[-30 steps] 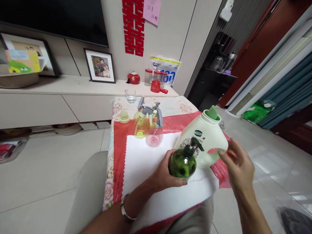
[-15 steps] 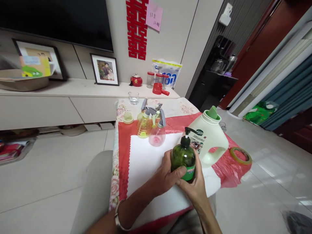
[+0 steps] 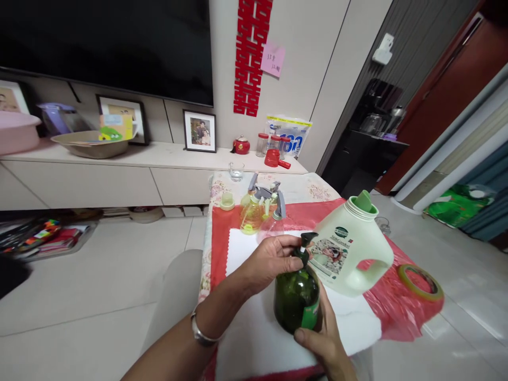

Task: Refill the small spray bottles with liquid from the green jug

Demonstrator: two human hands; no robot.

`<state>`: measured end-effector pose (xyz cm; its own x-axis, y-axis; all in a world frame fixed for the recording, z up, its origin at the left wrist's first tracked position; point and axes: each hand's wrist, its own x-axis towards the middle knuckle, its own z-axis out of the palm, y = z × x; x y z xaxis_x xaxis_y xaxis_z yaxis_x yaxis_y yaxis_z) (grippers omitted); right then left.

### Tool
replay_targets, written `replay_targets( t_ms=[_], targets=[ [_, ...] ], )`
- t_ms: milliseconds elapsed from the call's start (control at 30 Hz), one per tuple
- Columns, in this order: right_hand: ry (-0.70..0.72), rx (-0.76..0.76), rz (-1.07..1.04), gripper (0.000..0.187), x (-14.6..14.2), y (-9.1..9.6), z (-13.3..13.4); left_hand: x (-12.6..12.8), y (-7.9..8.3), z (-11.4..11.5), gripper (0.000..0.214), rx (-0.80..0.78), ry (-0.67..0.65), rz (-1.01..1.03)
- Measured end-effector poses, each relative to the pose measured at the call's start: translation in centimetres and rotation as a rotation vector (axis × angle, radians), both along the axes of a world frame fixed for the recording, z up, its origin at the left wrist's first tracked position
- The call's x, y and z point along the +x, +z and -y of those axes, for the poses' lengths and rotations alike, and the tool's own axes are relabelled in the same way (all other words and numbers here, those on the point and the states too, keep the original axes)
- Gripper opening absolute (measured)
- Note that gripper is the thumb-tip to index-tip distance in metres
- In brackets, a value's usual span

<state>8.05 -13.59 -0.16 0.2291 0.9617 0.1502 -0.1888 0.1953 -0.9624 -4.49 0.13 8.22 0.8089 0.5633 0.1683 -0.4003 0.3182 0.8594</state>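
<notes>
A dark green pump bottle with a green label and a black pump head stands out in front of me, above the white cloth. My right hand grips its body from the right side, thumb near the base. Around the neck collar, just under the black pump, close the fingers of my left hand. Right behind the bottle is a big pale green detergent jug with a green spout and a printed label. Several spray bottles with grey triggers, yellowish and pink, stand beyond my left hand.
A pale green cap sits at the table's far left, near a glass cup. Yellowish tape lies on the red plastic at right. A white cloth covers the table's middle. Behind runs a low cabinet.
My left hand has moved up from the bottle's body to its pump collar. The bottle has turned, so its label faces more to the right. The camera view has shifted left.
</notes>
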Motion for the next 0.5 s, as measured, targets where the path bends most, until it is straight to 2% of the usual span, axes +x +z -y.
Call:
replay_targets(
  t_ms=[167, 267, 400, 500],
  targets=[
    [-0.028, -0.097, 0.078, 0.115, -0.2, 0.0, 0.5, 0.8, 0.9, 1.1, 0.050, -0.105, 0.279, -0.047],
    [0.000, -0.135, 0.064, 0.120, -0.6, 0.0, 0.8, 0.9, 2.2, 1.2, 0.044, -0.142, 0.426, 0.079],
    [-0.006, -0.140, -0.002, 0.123, -0.7, 0.3, 1.4, -0.1, 4.1, 0.6, 0.036, -0.194, 0.632, 0.294],
    [-0.028, -0.108, 0.044, 0.121, 0.1, 0.3, 2.3, -1.2, 4.4, -0.2, 0.033, -0.261, 0.772, 0.397]
  ],
)
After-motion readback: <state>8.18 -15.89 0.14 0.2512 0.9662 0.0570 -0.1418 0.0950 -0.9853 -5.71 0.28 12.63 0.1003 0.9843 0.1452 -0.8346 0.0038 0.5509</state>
